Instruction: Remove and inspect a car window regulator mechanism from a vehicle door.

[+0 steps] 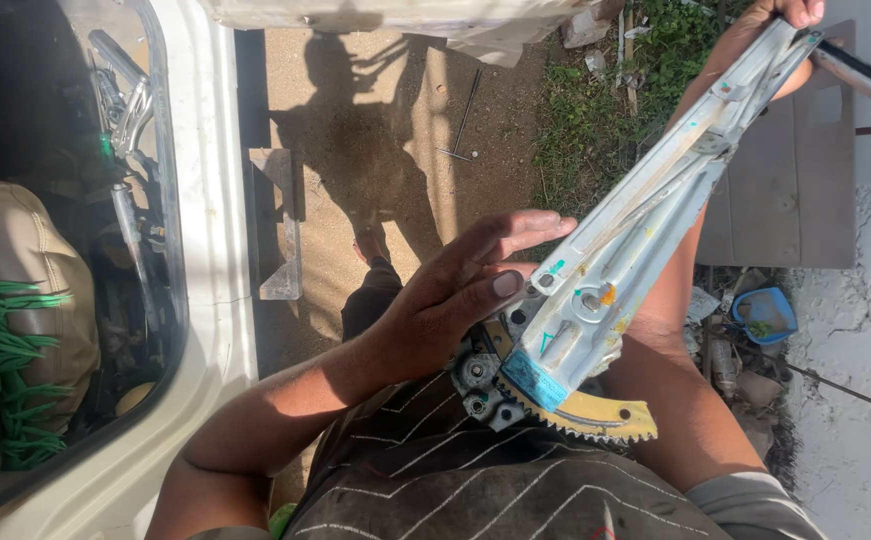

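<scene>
A long white metal window-regulator arm (646, 220) runs from upper right down to my lap, ending in a yellowish toothed gear sector (596, 415) and grey rollers (481, 385). My right hand (776, 30) grips its upper end at the top of the view. Against the lower end rests my left hand (466, 290), fingers stretched flat and thumb pressed on the white plate. It touches the part without closing around it.
A white car body with an open window frame (211, 250) stands at left, with a tan seat (26, 270) and green strands inside. A metal bracket (281, 225) and a thin rod tool (464, 120) lie on the dirt. Grass, a blue tub (766, 310), a brown board at right.
</scene>
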